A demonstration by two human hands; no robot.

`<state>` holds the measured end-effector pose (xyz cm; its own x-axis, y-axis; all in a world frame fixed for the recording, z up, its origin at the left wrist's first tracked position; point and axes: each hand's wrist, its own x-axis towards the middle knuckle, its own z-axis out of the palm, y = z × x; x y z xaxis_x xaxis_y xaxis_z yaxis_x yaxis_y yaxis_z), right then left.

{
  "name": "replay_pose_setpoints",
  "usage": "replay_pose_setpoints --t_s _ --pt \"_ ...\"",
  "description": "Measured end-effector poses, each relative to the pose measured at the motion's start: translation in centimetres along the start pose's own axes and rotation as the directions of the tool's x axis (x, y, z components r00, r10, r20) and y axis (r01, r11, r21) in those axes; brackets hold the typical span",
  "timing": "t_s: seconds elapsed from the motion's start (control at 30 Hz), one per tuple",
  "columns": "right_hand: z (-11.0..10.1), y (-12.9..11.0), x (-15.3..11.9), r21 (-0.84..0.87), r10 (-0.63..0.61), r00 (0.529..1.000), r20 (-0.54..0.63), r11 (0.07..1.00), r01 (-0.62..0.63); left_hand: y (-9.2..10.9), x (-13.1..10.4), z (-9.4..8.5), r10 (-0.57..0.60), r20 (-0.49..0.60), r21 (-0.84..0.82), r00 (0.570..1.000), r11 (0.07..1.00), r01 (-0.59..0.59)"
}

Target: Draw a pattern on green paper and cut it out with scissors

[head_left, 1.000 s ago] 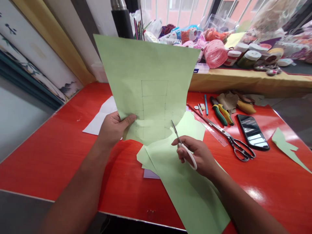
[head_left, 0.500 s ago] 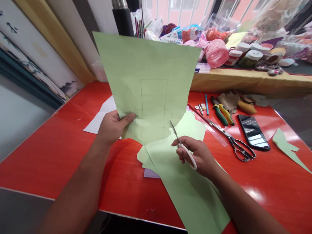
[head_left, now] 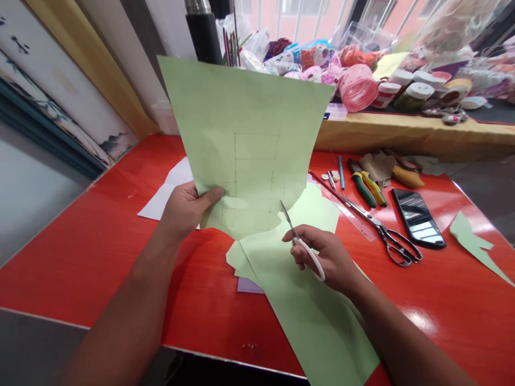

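My left hand (head_left: pixel 188 208) pinches the lower left edge of a light green sheet of paper (head_left: pixel 209 118), thumb on the near face, its other fingers hidden behind. Pencil lines forming a stepped outline run down the sheet's middle. The sheet stands tilted up, its bottom edge cut into a curved shape. My right hand (head_left: pixel 322 254) is closed on small white-handled scissors (head_left: pixel 309 253), whose blades point up at the sheet's lower right edge, by the cut. Below the scissors more green paper (head_left: pixel 314 305) hangs over the table's front edge.
On the red table (head_left: pixel 217 300) lie large black-handled scissors (head_left: pixel 388 238), a phone (head_left: pixel 418 219), green-yellow pliers (head_left: pixel 367 185), a blue pen (head_left: pixel 341 172) and a green paper scrap (head_left: pixel 475 244). White paper (head_left: pixel 167 193) is at left. Jars (head_left: pixel 414 96) and yarn crowd the windowsill.
The upper part of the held green sheet has tipped slightly right and down. My left hand and the scissors in my right hand stay nearly in place.
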<state>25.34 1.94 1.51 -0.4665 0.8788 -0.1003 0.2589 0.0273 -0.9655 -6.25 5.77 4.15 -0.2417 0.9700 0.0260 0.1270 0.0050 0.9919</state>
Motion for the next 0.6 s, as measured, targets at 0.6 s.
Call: replay_pose_setpoints --t_s 0.6 --pt "-0.16 -0.21 0.09 -0.030 0.029 0.999 0.035 0.999 -0.028 -0.45 0.56 -0.73 -0.022 -0.005 0.047 1.000 0.999 0.023"
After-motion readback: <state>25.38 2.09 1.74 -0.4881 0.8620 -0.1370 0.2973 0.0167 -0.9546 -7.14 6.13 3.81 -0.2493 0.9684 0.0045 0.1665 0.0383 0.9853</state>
